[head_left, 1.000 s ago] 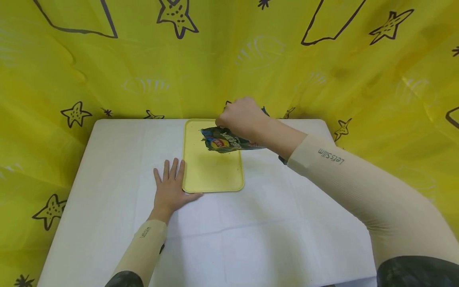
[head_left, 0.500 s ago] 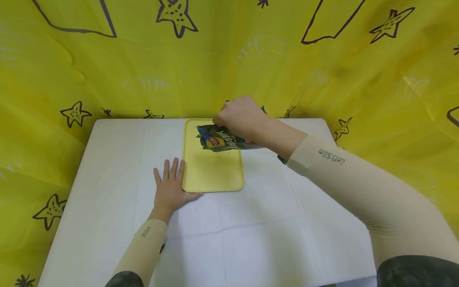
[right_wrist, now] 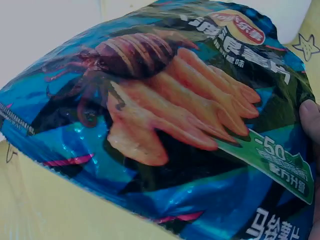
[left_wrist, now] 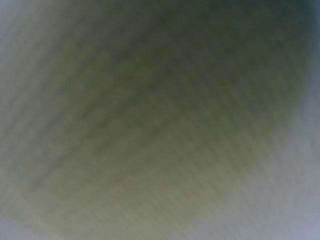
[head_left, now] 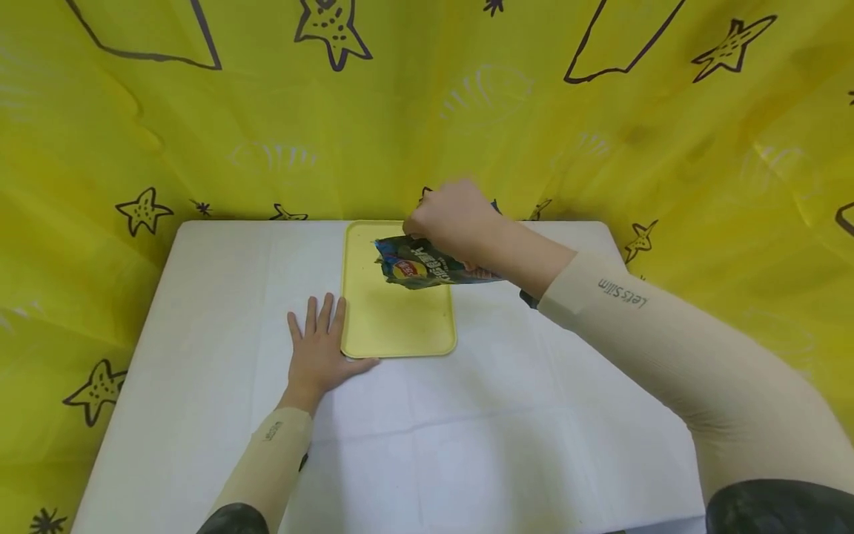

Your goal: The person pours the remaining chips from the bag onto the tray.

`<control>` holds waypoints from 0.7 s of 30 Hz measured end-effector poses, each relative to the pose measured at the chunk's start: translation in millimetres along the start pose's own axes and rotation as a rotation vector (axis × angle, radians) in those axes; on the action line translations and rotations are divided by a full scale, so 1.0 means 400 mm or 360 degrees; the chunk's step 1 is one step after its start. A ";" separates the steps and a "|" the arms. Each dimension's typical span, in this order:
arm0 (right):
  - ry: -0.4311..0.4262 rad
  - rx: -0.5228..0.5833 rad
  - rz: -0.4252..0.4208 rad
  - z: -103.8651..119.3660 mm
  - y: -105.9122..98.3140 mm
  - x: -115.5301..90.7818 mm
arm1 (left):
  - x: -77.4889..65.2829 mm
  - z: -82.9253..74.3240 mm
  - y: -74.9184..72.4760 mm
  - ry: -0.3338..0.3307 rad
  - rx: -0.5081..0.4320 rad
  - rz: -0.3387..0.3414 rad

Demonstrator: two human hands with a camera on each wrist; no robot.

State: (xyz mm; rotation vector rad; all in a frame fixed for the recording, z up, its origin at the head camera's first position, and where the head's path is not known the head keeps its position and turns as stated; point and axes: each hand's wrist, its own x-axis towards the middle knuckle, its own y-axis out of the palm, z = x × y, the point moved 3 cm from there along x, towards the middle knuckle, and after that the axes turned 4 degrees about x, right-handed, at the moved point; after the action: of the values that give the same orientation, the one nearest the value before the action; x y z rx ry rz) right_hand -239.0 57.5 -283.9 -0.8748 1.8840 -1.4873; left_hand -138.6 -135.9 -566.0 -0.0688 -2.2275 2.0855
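In the head view my right hand (head_left: 450, 219) grips a dark green and blue bag of potato chips (head_left: 427, 268) from above, its fingers mostly hidden behind the fist. The bag hangs on its side over the far half of a yellow tray (head_left: 400, 326), one end pointing left. Up close in the right wrist view, the shiny chip bag (right_wrist: 140, 120) shows pictures of chips and squid, with a finger (right_wrist: 311, 120) along its edge. My left hand (head_left: 316, 360) lies flat with spread fingers, right at the tray's lower left corner. The left wrist view is only a blur.
The tray lies near the back edge of a table (head_left: 534, 430) covered in white cloth. Behind and beside it hangs a yellow curtain (head_left: 400, 111) with starfish and fish-bone drawings.
The right hand and chip bag shifted slightly left and up half a second ago, then came back right and down. The left hand and tray stay in place.
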 end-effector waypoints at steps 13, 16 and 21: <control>-0.0047 -0.0024 0.0090 0.014 0.017 0.005 | -0.008 -0.001 -0.009 0.0021 -0.0033 -0.0005; -0.0054 -0.0016 0.0067 0.014 0.018 0.006 | -0.007 -0.001 -0.008 0.0019 -0.0038 0.0001; -0.0083 -0.0015 0.0082 0.013 0.021 0.005 | -0.005 0.000 -0.005 0.0009 -0.0008 0.0009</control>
State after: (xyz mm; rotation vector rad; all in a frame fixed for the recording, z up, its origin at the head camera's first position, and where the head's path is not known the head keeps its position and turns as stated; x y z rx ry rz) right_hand -237.3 54.1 -293.3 -0.8550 1.8636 -1.4128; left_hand -136.7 -136.1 -564.1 -0.0814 -2.2318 2.0799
